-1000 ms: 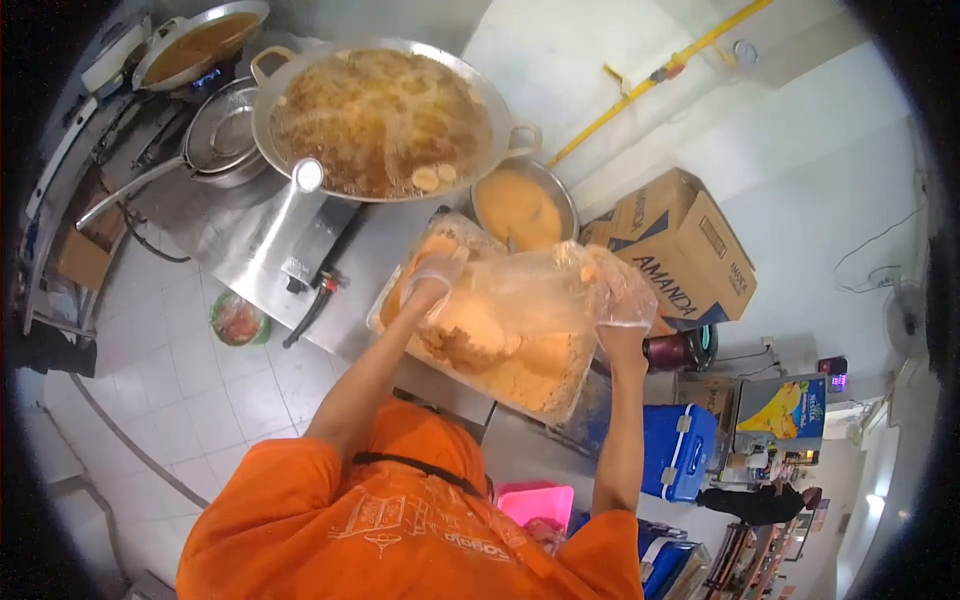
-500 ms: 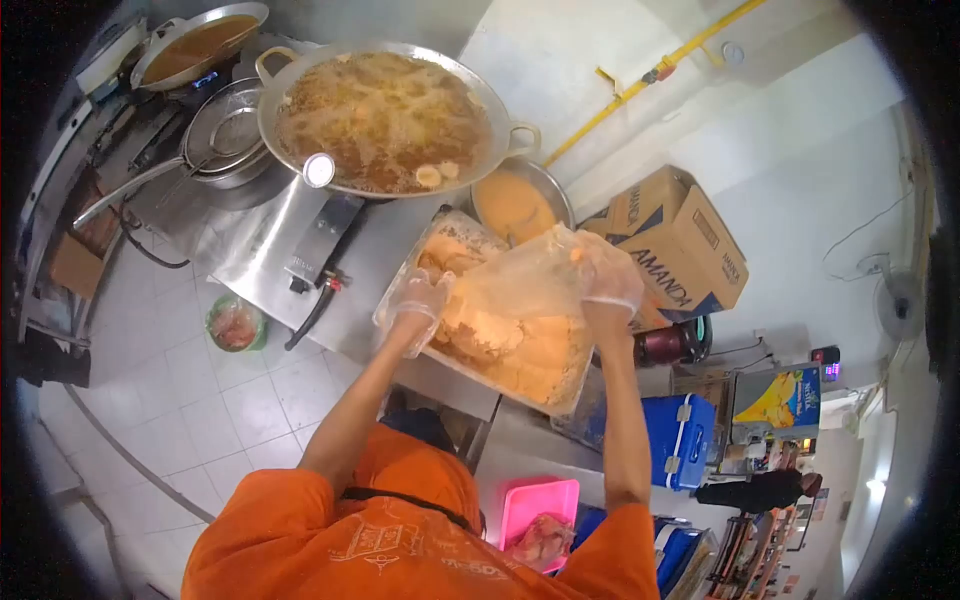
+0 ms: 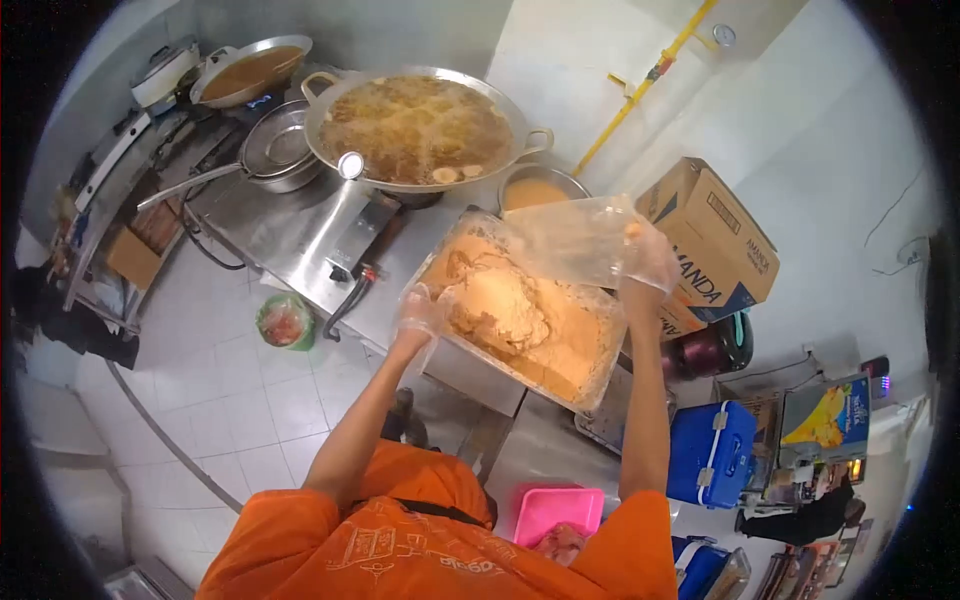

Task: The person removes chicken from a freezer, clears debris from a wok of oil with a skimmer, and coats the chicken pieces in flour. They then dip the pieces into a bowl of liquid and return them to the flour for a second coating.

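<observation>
A rectangular tray (image 3: 598, 392) holds orange-tinted flour with a loose heap near its middle. My left hand (image 3: 421, 312), in a clear plastic glove, is at the tray's left edge; its fingers are partly bent, and their hold is unclear. Gloved too, my right hand (image 3: 650, 262) grips a clear plastic bag (image 3: 570, 240) over the tray's back right part. Behind the tray stands a bowl of orange batter (image 3: 535, 192). A large wok (image 3: 420, 130) of bubbling oil, with a few pale pieces in it, is farther back.
Cardboard boxes (image 3: 710, 235) stand at the right, beside a dark red appliance (image 3: 708, 348). Blue coolers (image 3: 712, 455) and a pink tray (image 3: 560, 508) are nearer. Strainers (image 3: 278, 150) rest left of the wok. A green-lined bin (image 3: 285, 322) is on the floor. A person is in the far right background.
The view has shifted, so the scene sits farther right. My left hand has moved from over the flour to the tray's left edge. The bag has lifted, showing more of the flour heap.
</observation>
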Motion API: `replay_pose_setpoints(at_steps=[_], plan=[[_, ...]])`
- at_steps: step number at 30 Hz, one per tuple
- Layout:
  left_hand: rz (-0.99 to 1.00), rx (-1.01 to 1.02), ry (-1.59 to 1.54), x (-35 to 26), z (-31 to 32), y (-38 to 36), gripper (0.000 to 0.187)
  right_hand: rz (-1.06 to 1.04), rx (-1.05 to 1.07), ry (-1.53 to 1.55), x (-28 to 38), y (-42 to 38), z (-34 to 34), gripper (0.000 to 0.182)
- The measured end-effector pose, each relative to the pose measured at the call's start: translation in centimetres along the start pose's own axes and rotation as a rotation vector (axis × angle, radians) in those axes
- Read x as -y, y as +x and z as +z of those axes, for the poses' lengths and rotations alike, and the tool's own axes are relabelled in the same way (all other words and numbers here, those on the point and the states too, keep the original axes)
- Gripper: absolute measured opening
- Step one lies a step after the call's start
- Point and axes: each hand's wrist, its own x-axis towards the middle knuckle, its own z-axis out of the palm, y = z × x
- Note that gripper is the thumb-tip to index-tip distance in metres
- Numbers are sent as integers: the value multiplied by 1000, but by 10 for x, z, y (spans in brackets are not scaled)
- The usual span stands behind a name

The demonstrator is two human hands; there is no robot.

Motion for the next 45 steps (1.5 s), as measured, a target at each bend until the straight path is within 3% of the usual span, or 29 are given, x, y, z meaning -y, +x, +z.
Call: replay_pose_setpoints(at_steps=[1, 3, 5, 6, 8, 9, 10, 12, 17, 19, 22, 24, 26, 28, 30, 31, 33, 34, 35, 37, 38, 40, 42, 45], plan=[[1, -10, 13, 7, 5, 1, 52, 85, -78, 50, -10, -5, -4, 23], [-103, 24, -301, 25, 27, 3, 46, 168, -150, 106, -22, -14, -8, 25], [-137, 1, -280, 27, 27, -12, 44, 624, -9, 135, -28, -33, -17, 28], [-158, -33, -277, 24, 27, -14, 42, 627, -12, 134, -44, -48, -11, 28], [-134, -56, -277, 19, 32, -19, 43, 815, -138, 618, -83, -81, 8, 30], [-110, -73, -262, 20, 33, -23, 43, 610, -26, 265, -81, -88, -7, 29], [-112, -78, -263, 14, 28, -26, 43, 606, -25, 269, -82, -98, -4, 29], [-124, -44, -259, -7, 17, -38, 46, 929, -326, 868, -93, -121, 14, 27], [-138, 7, -181, -18, 25, -51, 45, 1216, -250, 930, -94, -180, -6, 33], [-118, 9, -180, -14, 28, -53, 46, 1282, -340, 1353, -88, -209, -9, 38], [-86, 43, -213, 1, 31, -55, 46, 1488, -253, 1479, -83, -251, -15, 51], [-11, 221, -353, 3, 12, -64, 42, 1580, -248, 1422, -63, -260, -9, 50], [-74, 181, -366, 25, 22, -80, 40, 1660, -177, 1359, -20, -264, 8, 48], [-132, 130, -370, 55, -2, -99, 38, 1311, 57, 1131, 15, -284, 38, 47], [86, 172, -289, 58, -53, -117, 37, 929, 196, 913, 44, -308, 56, 46], [-9, 229, -321, 82, -58, -120, 37, 738, 238, 796, 61, -320, 62, 45], [-208, 182, -173, 96, -118, -128, 38, 1562, 59, 1624, 125, -313, 75, 47], [-349, 119, -234, 126, -130, -127, 38, 1585, 96, 1434, 205, -263, 62, 45], [-489, 57, -292, 167, -138, -126, 39, 1603, 156, 1410, 229, -277, 78, 44], [-550, -283, -116, 280, -150, -132, 39, 1692, 245, 1456, 301, -270, 94, 39], [-686, -363, -434, 314, -176, -138, 40, 1713, 240, 1435, 332, -273, 105, 39], [-831, -633, -668, 372, -221, -141, 41, 1855, 228, 1215, 392, -280, 131, 40], [-880, -822, -574, 416, -258, -126, 39, 1840, 190, 1160, 439, -307, 168, 40], [-734, -724, -259, 497, -275, -83, 36, 1844, 45, 1150, 506, -370, 237, 39]])
